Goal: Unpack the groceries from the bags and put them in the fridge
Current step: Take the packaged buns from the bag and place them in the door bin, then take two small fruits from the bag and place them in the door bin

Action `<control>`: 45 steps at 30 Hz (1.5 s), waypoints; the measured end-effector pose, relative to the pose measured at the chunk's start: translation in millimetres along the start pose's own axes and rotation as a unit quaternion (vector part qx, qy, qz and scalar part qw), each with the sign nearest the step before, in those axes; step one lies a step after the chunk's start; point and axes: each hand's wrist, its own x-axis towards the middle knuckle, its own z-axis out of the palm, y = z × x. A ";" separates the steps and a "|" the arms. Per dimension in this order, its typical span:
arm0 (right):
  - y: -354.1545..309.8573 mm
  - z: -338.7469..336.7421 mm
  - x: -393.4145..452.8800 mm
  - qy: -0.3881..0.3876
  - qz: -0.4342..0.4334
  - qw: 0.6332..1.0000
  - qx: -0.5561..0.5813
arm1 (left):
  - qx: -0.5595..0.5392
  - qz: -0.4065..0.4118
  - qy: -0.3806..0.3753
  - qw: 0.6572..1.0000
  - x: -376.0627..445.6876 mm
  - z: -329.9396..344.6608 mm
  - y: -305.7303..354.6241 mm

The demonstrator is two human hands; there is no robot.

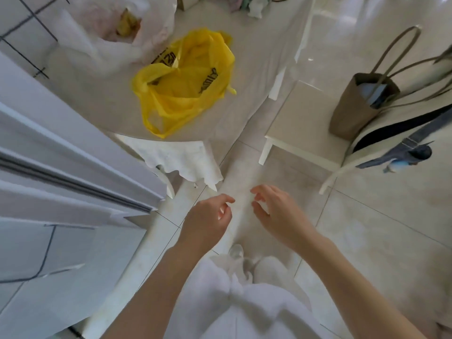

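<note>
Where pale floor tiles (367, 228) spread, 2 bags, yellow bag (186, 81) nearer, rest on the table (244, 77).

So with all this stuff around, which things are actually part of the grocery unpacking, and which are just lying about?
Part of the job:
crumpled yellow plastic bag on the table
translucent white plastic bag holding something yellowish
white fridge door

Lying about:
brown tote bag on the white chair
dark blue strap
crumpled cloths

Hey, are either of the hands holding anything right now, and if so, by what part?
Nothing is held. The left hand and right hand hang over the floor with loosely curled fingers, well short of the yellow bag on the table.
</note>
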 end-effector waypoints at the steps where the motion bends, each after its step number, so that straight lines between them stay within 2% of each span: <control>1: 3.5 -5.1 11.3 -0.001 0.001 1.000 0.000 | -0.001 -0.001 -0.001 1.000 11.4 -1.3 3.7; 7: 28.4 -41.8 82.8 -0.025 -0.008 1.000 0.003 | -0.023 -0.021 -0.001 1.000 82.3 -7.9 24.9; 10: 41.5 -60.2 124.4 -0.053 -0.025 0.998 -0.009 | -0.036 -0.047 0.022 0.998 123.6 -10.4 36.9; 18: 63.9 -115.9 242.7 -0.162 -0.144 0.974 -0.068 | -0.042 -0.158 0.109 0.981 217.4 -13.4 74.1; 24: 68.7 -147.8 331.0 -0.205 -0.211 0.952 -0.081 | -0.046 -0.204 0.159 0.965 270.4 -20.4 86.3; 33: 32.5 -148.3 455.9 -0.214 -0.262 0.937 -0.083 | -0.086 -0.266 0.212 0.936 335.4 -62.7 49.1; 45: -50.6 -123.6 579.4 -0.199 -0.326 0.920 -0.090 | -0.086 -0.266 0.289 0.915 431.0 -177.4 -19.1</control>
